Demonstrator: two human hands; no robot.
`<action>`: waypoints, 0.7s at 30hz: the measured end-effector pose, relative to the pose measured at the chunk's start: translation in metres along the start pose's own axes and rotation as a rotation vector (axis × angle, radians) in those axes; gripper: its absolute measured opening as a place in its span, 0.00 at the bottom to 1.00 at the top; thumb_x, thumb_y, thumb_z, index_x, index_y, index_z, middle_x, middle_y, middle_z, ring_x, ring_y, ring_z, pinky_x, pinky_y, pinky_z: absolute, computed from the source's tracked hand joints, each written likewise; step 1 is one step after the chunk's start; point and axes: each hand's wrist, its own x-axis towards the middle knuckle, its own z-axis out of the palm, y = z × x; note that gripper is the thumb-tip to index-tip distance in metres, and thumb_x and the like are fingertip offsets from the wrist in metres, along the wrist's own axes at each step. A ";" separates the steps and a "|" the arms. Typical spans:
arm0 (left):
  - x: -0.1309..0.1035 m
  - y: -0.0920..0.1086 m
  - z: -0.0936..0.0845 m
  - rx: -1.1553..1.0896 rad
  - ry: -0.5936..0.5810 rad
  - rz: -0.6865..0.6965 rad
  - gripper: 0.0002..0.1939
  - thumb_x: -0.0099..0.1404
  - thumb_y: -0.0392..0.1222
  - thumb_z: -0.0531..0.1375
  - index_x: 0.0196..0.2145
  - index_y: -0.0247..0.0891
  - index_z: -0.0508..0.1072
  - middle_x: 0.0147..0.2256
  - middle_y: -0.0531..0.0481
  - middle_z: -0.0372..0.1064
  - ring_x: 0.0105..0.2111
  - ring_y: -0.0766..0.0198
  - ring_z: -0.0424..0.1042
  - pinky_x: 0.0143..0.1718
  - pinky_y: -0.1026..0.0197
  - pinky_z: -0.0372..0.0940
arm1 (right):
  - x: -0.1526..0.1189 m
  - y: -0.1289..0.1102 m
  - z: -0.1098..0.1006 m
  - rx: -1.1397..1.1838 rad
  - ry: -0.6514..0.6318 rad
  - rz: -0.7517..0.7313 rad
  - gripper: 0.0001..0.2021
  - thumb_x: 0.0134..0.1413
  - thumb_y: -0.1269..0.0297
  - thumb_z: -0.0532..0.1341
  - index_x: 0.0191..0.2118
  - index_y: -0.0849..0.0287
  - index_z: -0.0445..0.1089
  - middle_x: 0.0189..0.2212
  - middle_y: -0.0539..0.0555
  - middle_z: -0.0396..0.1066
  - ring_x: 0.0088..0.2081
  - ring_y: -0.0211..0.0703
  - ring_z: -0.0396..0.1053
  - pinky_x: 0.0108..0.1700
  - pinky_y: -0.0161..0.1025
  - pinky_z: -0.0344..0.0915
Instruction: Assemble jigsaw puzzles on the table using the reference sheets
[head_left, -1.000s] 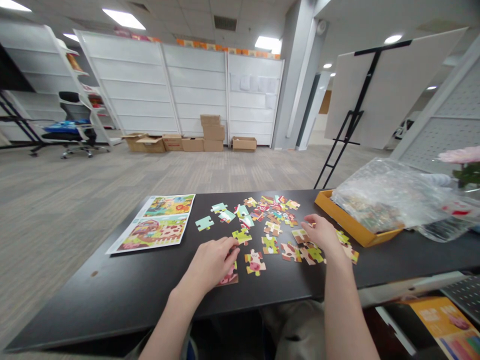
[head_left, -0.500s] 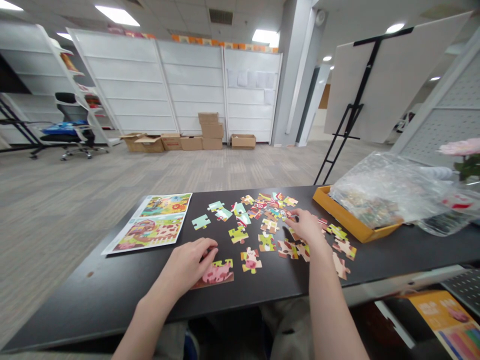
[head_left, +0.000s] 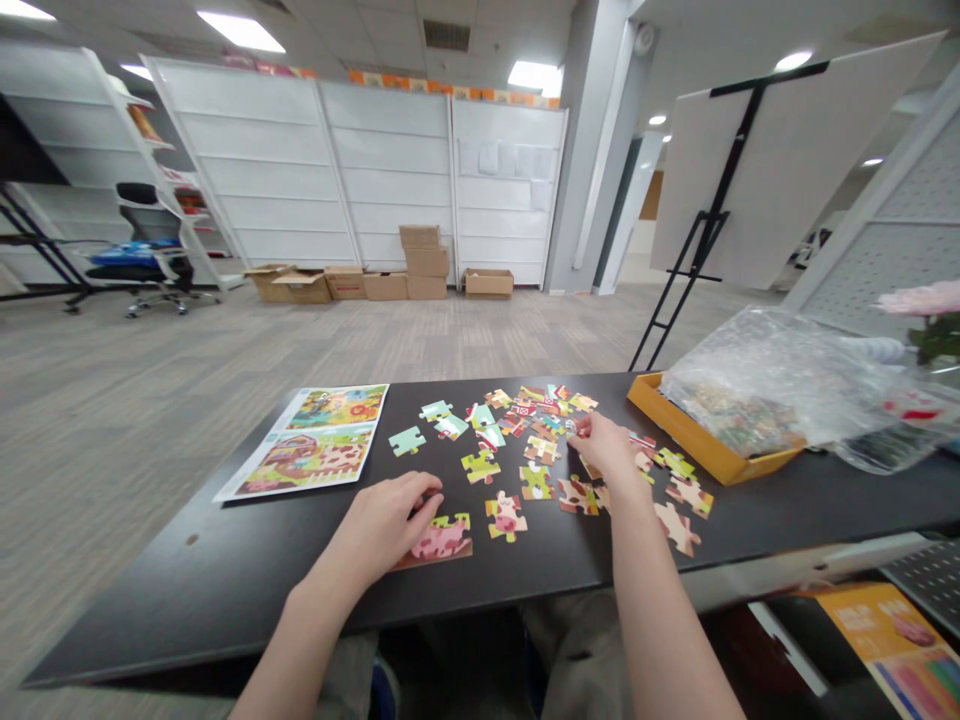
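Observation:
My left hand [head_left: 386, 525] rests on the black table [head_left: 300, 570], fingers loosely bent with the thumb a little apart, beside joined puzzle pieces showing a pink pig [head_left: 442, 540]. It partly covers them. My right hand [head_left: 606, 450] reaches into the loose pieces, thumb and fingertips closed on a puzzle piece [head_left: 571, 428] that they mostly hide. Just right of the pig lies a cow-face piece [head_left: 507, 516]. Behind it are a green-and-white piece [head_left: 537, 482] and a green piece [head_left: 480, 465]. Pale blue pieces [head_left: 407, 441] lie farther left.
A printed picture sheet [head_left: 315, 440] lies on the left of the table. At the right stands a yellow box tray [head_left: 742, 465] with a clear plastic bag [head_left: 757, 370] of pieces. More loose pieces [head_left: 679, 528] lie beyond my right forearm.
The view has shifted slightly. My right hand has drawn a little left and toward me among the pieces, uncovering more of the pale piece beside my forearm. My left hand stays by the pig.

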 end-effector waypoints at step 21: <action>-0.012 -0.015 -0.013 -0.097 -0.013 -0.006 0.11 0.70 0.46 0.54 0.39 0.42 0.75 0.42 0.47 0.77 0.43 0.56 0.75 0.45 0.58 0.67 | -0.012 0.034 -0.016 0.203 -0.030 -0.193 0.13 0.57 0.56 0.63 0.43 0.58 0.76 0.45 0.57 0.80 0.42 0.50 0.77 0.45 0.42 0.68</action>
